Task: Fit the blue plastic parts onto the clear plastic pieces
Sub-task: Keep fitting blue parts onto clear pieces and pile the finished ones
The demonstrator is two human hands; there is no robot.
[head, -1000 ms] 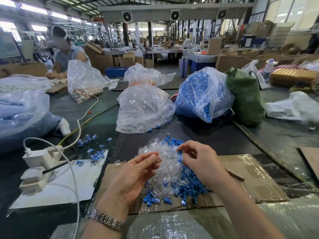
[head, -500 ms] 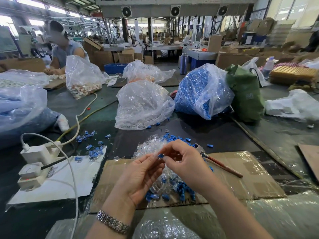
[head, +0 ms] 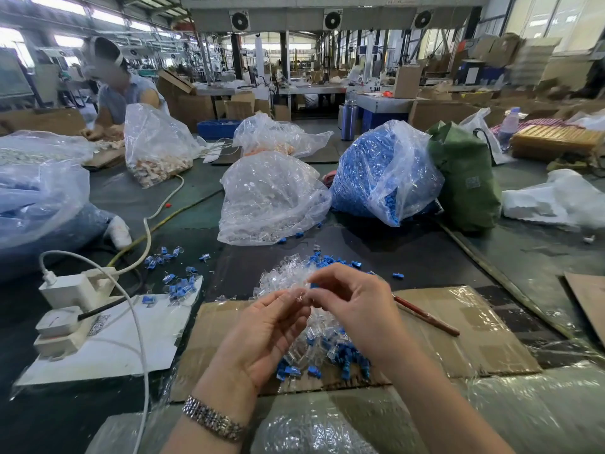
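Observation:
A mixed heap of clear plastic pieces and blue plastic parts (head: pixel 322 353) lies on a sheet of cardboard (head: pixel 458 335) in front of me. Above the heap my left hand (head: pixel 265 335) pinches a small clear piece (head: pixel 299 294) at its fingertips. My right hand (head: pixel 353 303) meets it fingertip to fingertip, pinching a blue part (head: pixel 313 285) that only just shows behind the fingers. Finished blue-and-clear pieces (head: pixel 176 283) lie scattered to the left, some on a white sheet.
A bag of clear pieces (head: pixel 268 201) and a bag of blue parts (head: pixel 383 172) stand behind the heap, next to a green bag (head: pixel 465 178). White power strips (head: pixel 65 306) with cables lie at the left. A red pencil (head: pixel 425 316) lies on the cardboard. Another person works far left.
My right hand came off the heap with a blue part and joined the left hand; both hands have since stayed fingertip to fingertip above the heap, pressing the parts together.

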